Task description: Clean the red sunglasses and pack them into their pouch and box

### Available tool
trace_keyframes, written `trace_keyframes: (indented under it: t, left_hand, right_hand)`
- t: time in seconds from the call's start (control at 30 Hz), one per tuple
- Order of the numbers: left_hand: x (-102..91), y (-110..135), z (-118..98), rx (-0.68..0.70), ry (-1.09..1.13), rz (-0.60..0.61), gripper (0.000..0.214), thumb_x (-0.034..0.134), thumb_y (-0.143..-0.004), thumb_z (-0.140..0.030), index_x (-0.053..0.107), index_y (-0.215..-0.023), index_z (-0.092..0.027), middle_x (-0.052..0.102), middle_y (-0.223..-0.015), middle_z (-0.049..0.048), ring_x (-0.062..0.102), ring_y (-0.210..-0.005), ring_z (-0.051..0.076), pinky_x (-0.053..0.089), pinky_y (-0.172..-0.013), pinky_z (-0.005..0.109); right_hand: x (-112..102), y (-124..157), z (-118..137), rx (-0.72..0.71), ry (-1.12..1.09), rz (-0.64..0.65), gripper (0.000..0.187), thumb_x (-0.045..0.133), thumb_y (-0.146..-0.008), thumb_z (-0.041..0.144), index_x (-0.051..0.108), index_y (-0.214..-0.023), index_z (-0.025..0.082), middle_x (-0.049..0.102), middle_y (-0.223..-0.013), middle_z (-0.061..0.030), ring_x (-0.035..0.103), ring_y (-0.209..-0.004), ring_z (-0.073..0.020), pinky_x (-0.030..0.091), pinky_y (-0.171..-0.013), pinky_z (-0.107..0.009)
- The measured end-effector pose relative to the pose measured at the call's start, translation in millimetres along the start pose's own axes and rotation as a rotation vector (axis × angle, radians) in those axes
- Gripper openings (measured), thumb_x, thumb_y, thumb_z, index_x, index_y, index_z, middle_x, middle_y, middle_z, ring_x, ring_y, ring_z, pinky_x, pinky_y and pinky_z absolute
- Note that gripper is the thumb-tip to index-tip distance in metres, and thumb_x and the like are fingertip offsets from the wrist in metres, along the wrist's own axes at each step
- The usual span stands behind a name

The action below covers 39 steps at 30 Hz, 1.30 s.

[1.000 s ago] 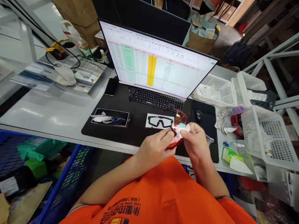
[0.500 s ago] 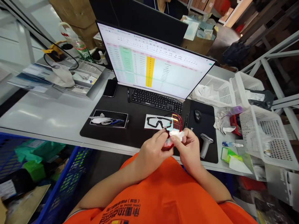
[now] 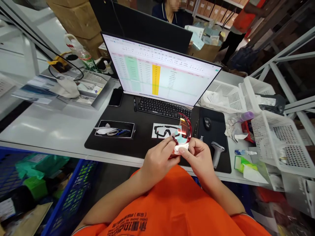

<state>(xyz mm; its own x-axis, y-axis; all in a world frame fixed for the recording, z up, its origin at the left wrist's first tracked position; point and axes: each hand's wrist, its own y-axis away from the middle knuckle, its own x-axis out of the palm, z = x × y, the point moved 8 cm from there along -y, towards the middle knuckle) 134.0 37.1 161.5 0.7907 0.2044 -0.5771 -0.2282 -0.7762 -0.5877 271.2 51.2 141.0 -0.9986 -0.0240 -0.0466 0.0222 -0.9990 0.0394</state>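
Over black mat (image 3: 137, 137) | red lens (image 3: 185, 130) upright (long axis vertical) | left hand (image 3: 157, 160) fingers pinch it | right hand (image 3: 200, 157) fingers clamp white cloth (image 3: 178, 149)

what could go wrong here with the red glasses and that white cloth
1. The left hand pinches the red glasses at one end only, in the air above the black desk mat; a firm rub from the white cloth in the right hand might twist or drop them.
2. They are held close over the keyboard and a pen, so a slip could knock the lens against them.
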Motion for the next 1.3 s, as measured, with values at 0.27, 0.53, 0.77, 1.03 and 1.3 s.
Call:
trace_keyframes:
  t: [0.27, 0.53, 0.77, 1.03, 1.3]
  left_hand:
    - [-1.6, 6.1, 9.1, -0.061, 0.116, 0.012, 0.017, 0.063, -0.092, -0.024, 0.057, -0.107, -0.018, 0.071, -0.111, 0.0093, 0.07, -0.102, 0.019, 0.057, -0.086, 0.024]
    - [15.5, 11.6, 9.7, -0.035, 0.126, 0.211, 0.017, 0.06, -0.084, -0.01, 0.058, -0.098, -0.019, 0.072, -0.106, 0.0068, 0.072, -0.09, 0.017, 0.059, -0.076, 0.024]
    - [11.6, 21.5, 8.2, 0.015, 0.068, 0.202, 0.018, 0.062, -0.085, -0.013, 0.059, -0.102, -0.017, 0.069, -0.126, 0.0146, 0.072, -0.108, 0.023, 0.061, -0.086, 0.027]
    - [1.0, 19.3, 17.6, -0.096, 0.09, 0.077, 0.007, 0.06, -0.091, -0.022, 0.056, -0.097, -0.02, 0.072, -0.108, 0.0102, 0.072, -0.091, 0.02, 0.059, -0.071, 0.024]
    - [-6.1, 33.2, 13.3, 0.183, 0.008, 0.139, 0.015, 0.056, -0.09, -0.014, 0.06, -0.104, -0.018, 0.074, -0.115, 0.0128, 0.074, -0.092, 0.019, 0.059, -0.074, 0.025]
  right_hand:
    - [16.3, 4.5, -2.4, -0.018, 0.037, -0.045, 0.043, 0.077, -0.069, 0.024, 0.037, -0.054, 0.022, 0.043, -0.056, 0.0056, 0.035, -0.052, -0.0088, 0.028, -0.048, -0.024]
    - [-15.1, -9.3, -31.1, 0.189, -0.235, -0.125, 0.059, 0.089, -0.058, 0.029, 0.03, -0.056, 0.023, 0.037, -0.051, 0.0091, 0.031, -0.049, -0.0069, 0.027, -0.048, -0.022]
    - [-27.3, -30.6, -25.9, 0.162, -0.339, -0.141, 0.058, 0.087, -0.064, 0.035, 0.031, -0.058, 0.023, 0.042, -0.052, 0.0079, 0.034, -0.051, -0.0081, 0.03, -0.052, -0.023]
    - [18.3, 14.6, -15.4, -0.07, 0.213, -0.105, 0.048, 0.078, -0.068, 0.023, 0.032, -0.054, 0.023, 0.038, -0.055, 0.005, 0.037, -0.061, -0.013, 0.03, -0.055, -0.026]
    - [-3.5, -4.4, -26.8, 0.21, -0.365, -0.151, 0.068, 0.089, -0.058, 0.03, 0.021, -0.058, 0.023, 0.03, -0.053, 0.0095, 0.026, -0.052, -0.0079, 0.026, -0.051, -0.023]
